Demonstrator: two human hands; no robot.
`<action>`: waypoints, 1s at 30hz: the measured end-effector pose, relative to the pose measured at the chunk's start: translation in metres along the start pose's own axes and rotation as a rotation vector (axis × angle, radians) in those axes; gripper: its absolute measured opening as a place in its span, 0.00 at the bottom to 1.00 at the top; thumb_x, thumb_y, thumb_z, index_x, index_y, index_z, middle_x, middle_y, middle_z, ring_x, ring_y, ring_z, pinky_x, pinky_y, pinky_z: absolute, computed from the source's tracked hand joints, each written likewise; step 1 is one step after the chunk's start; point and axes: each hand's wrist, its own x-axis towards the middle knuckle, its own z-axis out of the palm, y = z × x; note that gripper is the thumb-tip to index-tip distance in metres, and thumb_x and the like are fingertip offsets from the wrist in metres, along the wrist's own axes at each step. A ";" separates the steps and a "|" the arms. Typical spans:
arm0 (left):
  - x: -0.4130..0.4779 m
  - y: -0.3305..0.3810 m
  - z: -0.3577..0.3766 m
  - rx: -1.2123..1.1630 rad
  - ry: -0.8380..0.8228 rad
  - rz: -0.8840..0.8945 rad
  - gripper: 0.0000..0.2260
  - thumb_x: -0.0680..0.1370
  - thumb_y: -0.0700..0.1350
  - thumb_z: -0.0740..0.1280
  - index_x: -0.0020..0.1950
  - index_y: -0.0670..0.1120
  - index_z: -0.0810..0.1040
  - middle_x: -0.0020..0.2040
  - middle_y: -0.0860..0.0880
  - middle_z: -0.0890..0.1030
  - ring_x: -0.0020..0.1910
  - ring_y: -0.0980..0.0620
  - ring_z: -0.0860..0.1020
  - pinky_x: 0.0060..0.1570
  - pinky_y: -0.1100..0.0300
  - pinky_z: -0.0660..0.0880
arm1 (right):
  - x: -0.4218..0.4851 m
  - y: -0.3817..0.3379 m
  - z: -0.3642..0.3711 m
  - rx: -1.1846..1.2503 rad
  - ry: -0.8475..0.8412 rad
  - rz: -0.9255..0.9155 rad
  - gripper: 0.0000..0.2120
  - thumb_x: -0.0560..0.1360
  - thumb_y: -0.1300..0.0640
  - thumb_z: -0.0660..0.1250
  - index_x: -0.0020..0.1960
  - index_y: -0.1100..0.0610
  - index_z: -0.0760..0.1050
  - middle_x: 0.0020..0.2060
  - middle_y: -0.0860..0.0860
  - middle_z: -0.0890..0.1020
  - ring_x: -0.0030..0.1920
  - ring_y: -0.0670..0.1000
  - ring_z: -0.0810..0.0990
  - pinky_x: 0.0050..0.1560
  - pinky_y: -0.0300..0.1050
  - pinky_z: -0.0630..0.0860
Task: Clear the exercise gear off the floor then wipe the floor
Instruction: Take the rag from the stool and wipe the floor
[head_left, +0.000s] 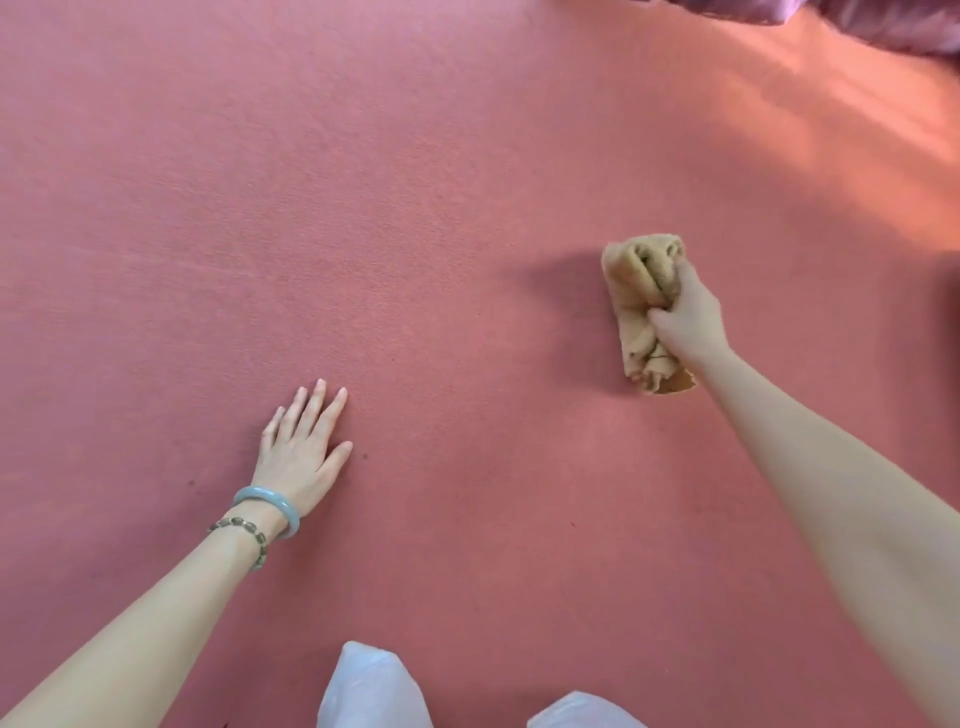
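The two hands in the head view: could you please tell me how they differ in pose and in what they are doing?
The left hand lies open and flat on the floor, fingers spread; the right hand is closed around a bunched tan cloth. The left wrist wears a pale green bangle and a beaded bracelet; the right wrist is bare. Both arms are bare and reach forward.

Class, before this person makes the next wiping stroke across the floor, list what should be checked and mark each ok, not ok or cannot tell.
1. Crumpled tan cloth gripped in right hand: ok.
2. Cloth touching the pinkish-red floor: ok.
3. Left hand flat on the floor, bracing: ok.
4. Exercise gear gone from the visible floor: ok.
5. Cloth damp: cannot tell.
6. Purple fabric at the far right corner clear of the stroke: cannot tell.
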 end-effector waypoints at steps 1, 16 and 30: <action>0.001 0.000 -0.001 -0.008 0.001 -0.001 0.29 0.80 0.51 0.58 0.77 0.54 0.47 0.78 0.53 0.45 0.76 0.53 0.43 0.73 0.55 0.40 | 0.011 0.008 -0.010 -0.015 0.050 0.055 0.30 0.68 0.65 0.61 0.69 0.56 0.63 0.60 0.60 0.75 0.62 0.63 0.73 0.60 0.52 0.69; 0.002 -0.007 -0.005 -0.014 0.011 0.054 0.29 0.78 0.54 0.59 0.77 0.48 0.55 0.78 0.49 0.52 0.77 0.49 0.51 0.74 0.52 0.48 | -0.102 -0.168 0.136 -0.121 -0.362 -0.509 0.35 0.66 0.65 0.63 0.72 0.52 0.61 0.67 0.61 0.68 0.56 0.66 0.75 0.58 0.52 0.71; -0.037 -0.097 -0.012 -0.047 0.073 -0.254 0.33 0.77 0.57 0.61 0.77 0.48 0.51 0.78 0.47 0.50 0.77 0.48 0.46 0.73 0.52 0.44 | -0.020 -0.045 0.026 0.010 -0.026 -0.046 0.23 0.69 0.65 0.64 0.63 0.60 0.68 0.58 0.61 0.77 0.59 0.62 0.74 0.56 0.47 0.68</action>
